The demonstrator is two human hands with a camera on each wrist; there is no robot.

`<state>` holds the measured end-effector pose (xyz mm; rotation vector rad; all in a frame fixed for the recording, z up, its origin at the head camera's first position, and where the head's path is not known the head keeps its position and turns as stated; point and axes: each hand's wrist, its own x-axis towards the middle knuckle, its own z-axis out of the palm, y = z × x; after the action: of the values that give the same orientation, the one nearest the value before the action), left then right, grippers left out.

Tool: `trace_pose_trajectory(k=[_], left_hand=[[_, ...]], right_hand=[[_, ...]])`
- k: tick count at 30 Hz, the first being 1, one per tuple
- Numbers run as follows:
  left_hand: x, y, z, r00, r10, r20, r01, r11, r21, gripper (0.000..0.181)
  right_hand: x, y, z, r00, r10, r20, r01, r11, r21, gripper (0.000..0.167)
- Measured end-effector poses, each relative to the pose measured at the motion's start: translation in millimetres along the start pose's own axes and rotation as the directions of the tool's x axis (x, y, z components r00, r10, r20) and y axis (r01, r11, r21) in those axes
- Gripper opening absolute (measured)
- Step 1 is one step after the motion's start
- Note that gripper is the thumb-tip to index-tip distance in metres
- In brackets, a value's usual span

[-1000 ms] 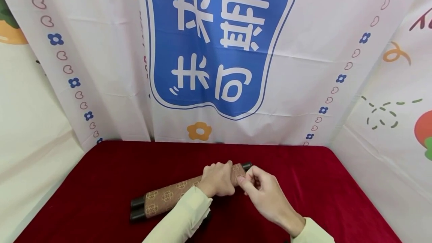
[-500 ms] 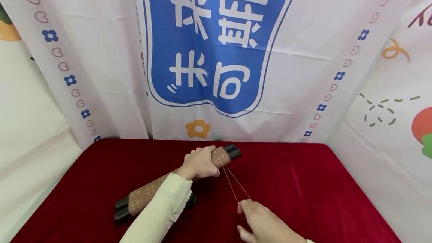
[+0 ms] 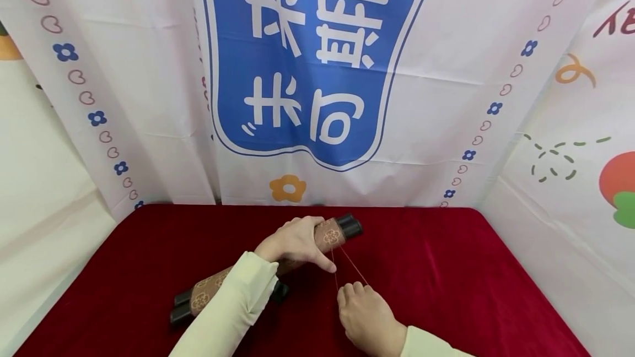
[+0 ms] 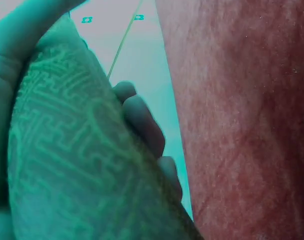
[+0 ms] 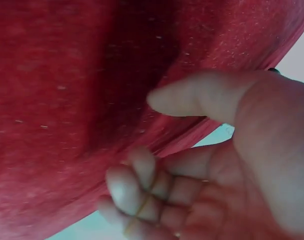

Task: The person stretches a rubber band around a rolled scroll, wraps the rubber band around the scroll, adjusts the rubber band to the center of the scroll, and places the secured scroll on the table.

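Observation:
A rolled scroll (image 3: 329,234) in brown cloth with gold flower patterns shows paired black roller ends. It slants across the table in the head view. My left hand (image 3: 295,241) grips it near its right end, the thumb on the near side. In the left wrist view, fingertips (image 4: 144,125) curl round the patterned cloth (image 4: 76,140). A thin string (image 3: 353,263) runs in two strands from the scroll to my right hand (image 3: 367,315), whose curled fingers hold it. The right wrist view shows the string across these fingers (image 5: 124,192), with the thumb apart. My left sleeve covers part of the scroll.
A dark object (image 3: 280,291), partly hidden, lies beside the left sleeve. Red velvet cloth (image 3: 436,269) covers the table. White printed curtains (image 3: 431,125) stand behind it and at both sides.
My right hand has moved from the scroll's right end toward me, drawing out the string, and has turned back-up. The scroll has shifted left, its right end further from me.

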<state>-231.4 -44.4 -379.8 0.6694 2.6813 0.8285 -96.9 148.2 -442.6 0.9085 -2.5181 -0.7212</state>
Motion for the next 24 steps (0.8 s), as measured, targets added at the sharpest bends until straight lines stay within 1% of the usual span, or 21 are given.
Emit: trace_pose_trajectory(k=[3, 5, 9, 10, 12, 14, 15, 16, 17, 18, 19, 21, 22, 23, 24], left_hand=[[1.6, 1.4, 3.3, 1.000, 0.009, -0.008, -0.009, 1.000, 0.020, 0.096], [3.6, 2.6, 9.4, 1.000, 0.003, -0.031, -0.002, 0.998, 0.056, 0.099], [8.4, 5.9, 25.2, 0.994, -0.017, -0.112, 0.034, 0.989, 0.147, 0.111], [9.6, 6.9, 28.8, 0.991, -0.019, -0.134, 0.042, 0.986, 0.164, 0.111], [12.1, 8.3, 34.9, 0.984, -0.007, -0.176, 0.041, 0.981, 0.187, 0.108], [14.6, 8.4, 40.0, 0.977, 0.022, -0.212, 0.023, 0.978, 0.207, 0.101], [15.3, 8.4, 41.8, 0.975, 0.038, -0.221, 0.011, 0.977, 0.214, 0.098], [15.8, 8.1, 43.3, 0.973, 0.054, -0.225, -0.004, 0.976, 0.219, 0.094], [15.9, 7.8, 44.3, 0.972, 0.069, -0.226, -0.018, 0.976, 0.218, 0.090], [15.4, 8.0, 44.8, 0.971, 0.080, -0.223, -0.031, 0.976, 0.215, 0.088], [14.8, 8.0, 45.3, 0.971, 0.092, -0.222, -0.043, 0.976, 0.214, 0.087], [12.8, 8.0, 45.0, 0.967, 0.116, -0.227, -0.065, 0.974, 0.218, 0.082], [11.8, 7.8, 44.4, 0.963, 0.129, -0.237, -0.075, 0.972, 0.222, 0.078], [10.9, 7.8, 43.5, 0.957, 0.143, -0.252, -0.085, 0.970, 0.229, 0.073], [10.1, 7.7, 42.7, 0.950, 0.160, -0.267, -0.093, 0.965, 0.245, 0.069]], right_hand=[[7.7, -8.8, -9.2, 0.999, 0.040, 0.019, -0.039, 0.995, -0.089, 0.026], [12.2, -13.9, -17.4, 0.998, 0.055, 0.033, -0.051, 0.993, -0.108, 0.026], [21.3, -24.6, -36.2, 0.998, 0.055, 0.008, -0.053, 0.990, -0.131, 0.025], [23.3, -26.5, -41.3, 0.998, 0.052, 0.018, -0.049, 0.990, -0.133, 0.026], [26.0, -29.4, -49.5, 0.999, 0.045, 0.020, -0.042, 0.990, -0.137, 0.028], [27.2, -29.4, -55.5, 0.999, 0.044, 0.032, -0.039, 0.991, -0.129, 0.029], [26.1, -27.4, -56.4, 0.999, 0.047, 0.019, -0.044, 0.991, -0.125, 0.028], [23.6, -23.9, -55.3, 0.998, 0.059, -0.010, -0.060, 0.991, -0.123, 0.027], [19.9, -19.2, -52.4, 0.995, 0.077, -0.063, -0.084, 0.990, -0.118, 0.024], [15.6, -13.7, -49.2, 0.988, 0.101, -0.114, -0.113, 0.988, -0.110, 0.022], [10.6, -7.6, -45.3, 0.975, 0.130, -0.178, -0.149, 0.984, -0.097, 0.019], [0.4, 5.2, -36.1, 0.935, 0.203, -0.292, -0.227, 0.973, -0.050, 0.014], [-3.7, 11.3, -32.7, 0.914, 0.246, -0.322, -0.265, 0.964, -0.017, 0.013], [-6.6, 16.7, -30.5, 0.900, 0.297, -0.319, -0.301, 0.953, 0.037, 0.011], [-8.8, 21.8, -29.0, 0.887, 0.349, -0.302, -0.338, 0.937, 0.090, 0.013]])
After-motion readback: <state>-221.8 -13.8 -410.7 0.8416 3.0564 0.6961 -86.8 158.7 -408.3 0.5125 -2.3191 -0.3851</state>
